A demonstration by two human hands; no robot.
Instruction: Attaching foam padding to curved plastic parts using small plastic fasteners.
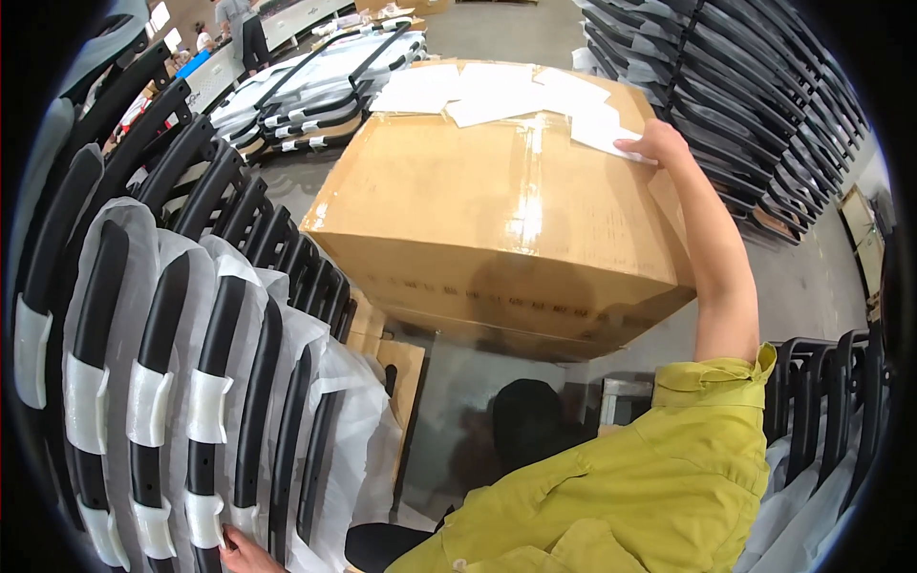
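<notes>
A large brown cardboard carton (449, 181) with clear tape along its top stands in front of me. Several white paper sheets (497, 91) lie overlapping across the far part of its top. At the far right edge of the carton, my right hand (659, 143) pinches a white paper sheet (607, 136) between thumb and fingers. Down at the lower left, my left hand (250, 554) is closed at a black tube frame (202, 468), beside a white foam pad (203, 519); part of its fingers is hidden.
Black frames wrapped in translucent sheeting (373, 449) stand in a row on my left. More black frames are stacked at the far right (735, 105) and near right (812, 392). Beyond the carton's left lies another frame stack (315, 100). A person (246, 33) stands far left.
</notes>
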